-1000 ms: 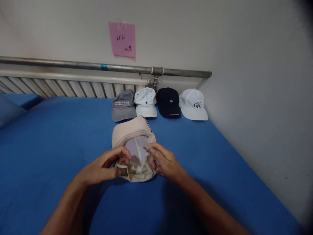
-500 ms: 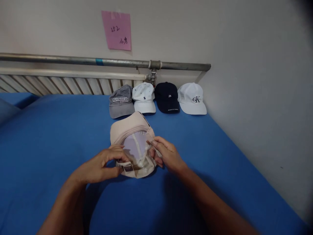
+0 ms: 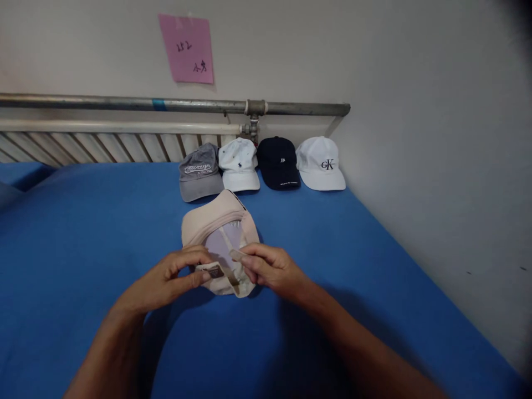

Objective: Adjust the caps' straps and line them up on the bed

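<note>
- The left hand [image 3: 170, 280] is partly curled, grasping the beige cap [image 3: 214, 216] at its rear edge, thumb over the rim beside a dark label [image 3: 215, 271].
- The right hand [image 3: 276, 270] is closed in a pinch, thumb against fingers, on a pale strap [image 3: 236, 255] (its tip pokes out toward the left hand).
- The beige cap lies between the two hands and reaches beyond them, opening facing up, brim pointing away from the person; whether its underside rests fully on the blue sheet [image 3: 341, 249] I cannot tell.
- Past the brim, a row runs left to right: gray cap [image 3: 200, 176], small-figure white cap [image 3: 239, 166], black cap [image 3: 278, 163], lettered white cap [image 3: 321, 163]. The brim comes close to the gray cap; contact is unclear.
- Bare sheet spreads widely left of the hands and to their right, up to the slanting edge by the wall [image 3: 424, 166].
</note>
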`<state>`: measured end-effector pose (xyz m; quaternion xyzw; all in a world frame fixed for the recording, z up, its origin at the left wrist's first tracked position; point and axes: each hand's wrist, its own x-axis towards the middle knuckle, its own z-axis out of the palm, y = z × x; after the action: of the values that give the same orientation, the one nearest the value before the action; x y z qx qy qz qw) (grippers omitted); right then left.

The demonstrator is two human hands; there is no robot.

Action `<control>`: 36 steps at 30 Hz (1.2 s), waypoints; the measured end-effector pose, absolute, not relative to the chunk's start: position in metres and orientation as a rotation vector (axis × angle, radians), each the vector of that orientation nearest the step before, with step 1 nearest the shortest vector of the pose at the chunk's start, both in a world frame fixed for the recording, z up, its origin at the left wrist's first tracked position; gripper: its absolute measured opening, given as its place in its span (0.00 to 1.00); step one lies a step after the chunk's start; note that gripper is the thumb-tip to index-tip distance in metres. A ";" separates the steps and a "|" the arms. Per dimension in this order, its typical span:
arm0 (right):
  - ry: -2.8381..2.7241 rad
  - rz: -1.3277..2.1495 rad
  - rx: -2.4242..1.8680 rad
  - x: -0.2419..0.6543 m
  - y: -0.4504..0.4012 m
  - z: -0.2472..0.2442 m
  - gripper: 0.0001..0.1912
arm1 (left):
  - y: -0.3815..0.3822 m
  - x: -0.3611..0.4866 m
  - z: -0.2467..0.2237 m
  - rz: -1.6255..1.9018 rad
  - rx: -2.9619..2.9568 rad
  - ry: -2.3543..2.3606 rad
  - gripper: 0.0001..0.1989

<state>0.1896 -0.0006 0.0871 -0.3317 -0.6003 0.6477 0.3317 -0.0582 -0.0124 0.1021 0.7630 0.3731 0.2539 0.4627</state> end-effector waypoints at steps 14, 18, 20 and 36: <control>-1.502 1.911 -0.831 0.184 -0.011 0.095 0.12 | -0.016 -0.062 0.094 0.688 1.437 0.852 0.14; -1.447 2.014 -0.826 0.182 -0.015 0.104 0.11 | -0.020 -0.060 0.092 0.685 1.329 0.823 0.15; -1.417 2.056 -0.835 0.182 -0.015 0.106 0.10 | -0.020 -0.059 0.092 0.695 1.308 0.810 0.15; -1.375 2.247 -0.804 0.181 -0.013 0.103 0.07 | -0.020 -0.056 0.088 0.682 1.302 0.820 0.18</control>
<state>0.1812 -0.0134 0.1032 -0.2864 -0.4900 0.8005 0.1924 -0.0557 -0.0197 0.0883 0.5767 0.3634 0.3022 0.6663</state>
